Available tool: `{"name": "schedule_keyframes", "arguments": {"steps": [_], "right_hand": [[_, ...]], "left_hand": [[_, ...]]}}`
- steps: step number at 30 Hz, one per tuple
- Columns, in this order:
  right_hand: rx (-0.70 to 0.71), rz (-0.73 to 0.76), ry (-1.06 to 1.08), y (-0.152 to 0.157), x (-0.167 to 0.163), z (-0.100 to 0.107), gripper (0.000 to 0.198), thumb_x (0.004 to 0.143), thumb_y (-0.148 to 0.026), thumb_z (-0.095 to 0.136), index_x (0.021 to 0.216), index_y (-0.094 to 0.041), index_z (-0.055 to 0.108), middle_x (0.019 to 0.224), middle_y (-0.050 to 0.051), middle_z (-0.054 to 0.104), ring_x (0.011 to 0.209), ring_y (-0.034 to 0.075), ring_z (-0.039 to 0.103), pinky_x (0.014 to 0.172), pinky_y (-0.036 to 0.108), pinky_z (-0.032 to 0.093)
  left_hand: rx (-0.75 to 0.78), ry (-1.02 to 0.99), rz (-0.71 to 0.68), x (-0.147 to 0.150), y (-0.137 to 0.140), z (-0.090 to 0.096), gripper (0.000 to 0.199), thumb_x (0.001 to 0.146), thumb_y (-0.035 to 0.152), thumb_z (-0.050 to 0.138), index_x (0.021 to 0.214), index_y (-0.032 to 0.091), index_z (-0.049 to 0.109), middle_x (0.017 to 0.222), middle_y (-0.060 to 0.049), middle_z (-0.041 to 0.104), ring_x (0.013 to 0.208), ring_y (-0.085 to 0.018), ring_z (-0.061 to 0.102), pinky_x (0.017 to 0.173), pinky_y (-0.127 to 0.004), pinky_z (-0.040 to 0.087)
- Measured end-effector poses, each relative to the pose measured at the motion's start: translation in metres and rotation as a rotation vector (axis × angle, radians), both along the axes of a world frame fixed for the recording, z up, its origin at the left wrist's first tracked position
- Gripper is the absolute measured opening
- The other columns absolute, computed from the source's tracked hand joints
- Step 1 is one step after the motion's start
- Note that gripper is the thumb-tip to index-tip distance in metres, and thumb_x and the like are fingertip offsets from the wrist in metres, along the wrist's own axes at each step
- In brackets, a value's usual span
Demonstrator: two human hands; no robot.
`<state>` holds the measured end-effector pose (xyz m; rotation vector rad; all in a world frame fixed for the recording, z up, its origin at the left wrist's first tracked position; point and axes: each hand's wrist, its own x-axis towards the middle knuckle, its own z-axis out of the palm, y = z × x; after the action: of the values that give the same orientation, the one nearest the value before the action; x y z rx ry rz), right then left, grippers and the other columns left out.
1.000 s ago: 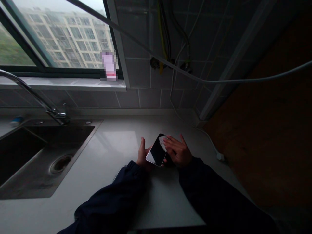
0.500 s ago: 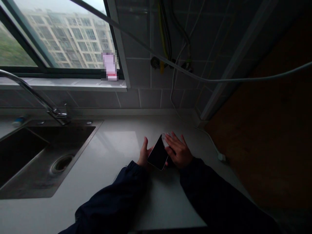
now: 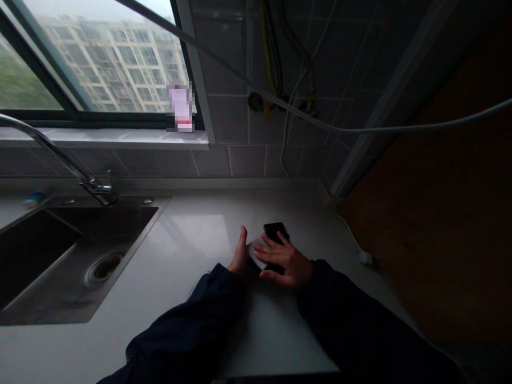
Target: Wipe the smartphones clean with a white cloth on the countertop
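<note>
A dark phone [image 3: 275,230] is between my hands, low over the white counter. My left hand [image 3: 239,255] grips its left side, thumb pointing up and the other fingers mostly hidden beneath. My right hand [image 3: 286,260] lies across the top of the phone, its fingers fairly straight, pressing a thin white wipe [image 3: 256,255] against the surface. The phone's far end shows black past my right fingers, and its middle is covered by the hand and wipe.
A steel sink [image 3: 132,234] with a curved faucet [image 3: 60,154] is set into the counter [image 3: 192,304] at left. A cable with a white plug [image 3: 365,258] lies to the right. Another white cable [image 3: 340,130] hangs across the view. A blurred-out pink item [image 3: 182,106] stands on the windowsill.
My right hand has moved the wipe left and toward me across the phone. The phone's far end now shows, and its orientation appears to have changed. My left hand has barely moved.
</note>
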<state>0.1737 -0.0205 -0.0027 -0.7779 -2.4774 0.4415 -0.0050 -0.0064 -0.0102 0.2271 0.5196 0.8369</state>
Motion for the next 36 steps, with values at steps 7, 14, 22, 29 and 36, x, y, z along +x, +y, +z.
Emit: {"name": "schedule_keyframes", "arguments": {"steps": [7, 14, 22, 29, 36], "right_hand": [[0.031, 0.133, 0.065, -0.008, -0.008, -0.004, 0.048, 0.1, -0.054, 0.05, 0.134, -0.024, 0.065, 0.14, 0.011, 0.063, 0.146, 0.028, 0.043, 0.124, 0.06, 0.005], [0.101, 0.142, 0.075, -0.009, -0.009, -0.008, 0.043, 0.101, -0.05, 0.049, 0.131, -0.024, 0.066, 0.136, 0.009, 0.067, 0.141, 0.026, 0.05, 0.125, 0.058, 0.007], [0.121, -0.198, -0.047, 0.005, -0.001, -0.007, 0.044, 0.104, -0.043, 0.043, 0.14, -0.024, 0.06, 0.145, 0.01, 0.059, 0.142, 0.029, 0.049, 0.122, 0.066, 0.017], [0.099, -0.409, -0.094, 0.013, 0.006, 0.0, 0.046, 0.105, -0.039, 0.04, 0.143, -0.021, 0.057, 0.151, 0.012, 0.051, 0.145, 0.034, 0.044, 0.116, 0.07, 0.029], [0.084, -0.336, -0.081, 0.013, 0.005, -0.006, 0.046, 0.105, -0.037, 0.04, 0.145, -0.02, 0.056, 0.152, 0.012, 0.051, 0.147, 0.033, 0.042, 0.116, 0.068, 0.032]], "left_hand": [[0.04, -0.059, 0.007, -0.001, 0.001, 0.004, 0.087, 0.095, 0.075, 0.024, 0.141, 0.007, 0.055, 0.103, -0.019, 0.076, 0.093, -0.032, 0.075, 0.085, -0.039, 0.055], [-0.087, 0.068, 0.048, -0.004, 0.004, 0.003, 0.086, 0.094, 0.075, 0.03, 0.14, 0.007, 0.055, 0.089, -0.016, 0.075, 0.072, -0.026, 0.073, 0.064, -0.032, 0.053], [-0.099, -0.029, -0.018, 0.003, 0.0, 0.008, 0.087, 0.093, 0.077, 0.028, 0.135, 0.008, 0.059, 0.085, -0.014, 0.074, 0.069, -0.025, 0.071, 0.067, -0.034, 0.053], [0.148, -0.095, -0.201, 0.003, -0.005, 0.008, 0.087, 0.09, 0.081, 0.028, 0.152, 0.023, 0.044, 0.103, -0.015, 0.074, 0.07, -0.028, 0.073, 0.064, -0.04, 0.057], [0.112, -0.072, -0.171, 0.004, -0.006, 0.01, 0.083, 0.092, 0.077, 0.028, 0.151, 0.021, 0.045, 0.107, -0.017, 0.074, 0.08, -0.03, 0.075, 0.074, -0.043, 0.058]]}}
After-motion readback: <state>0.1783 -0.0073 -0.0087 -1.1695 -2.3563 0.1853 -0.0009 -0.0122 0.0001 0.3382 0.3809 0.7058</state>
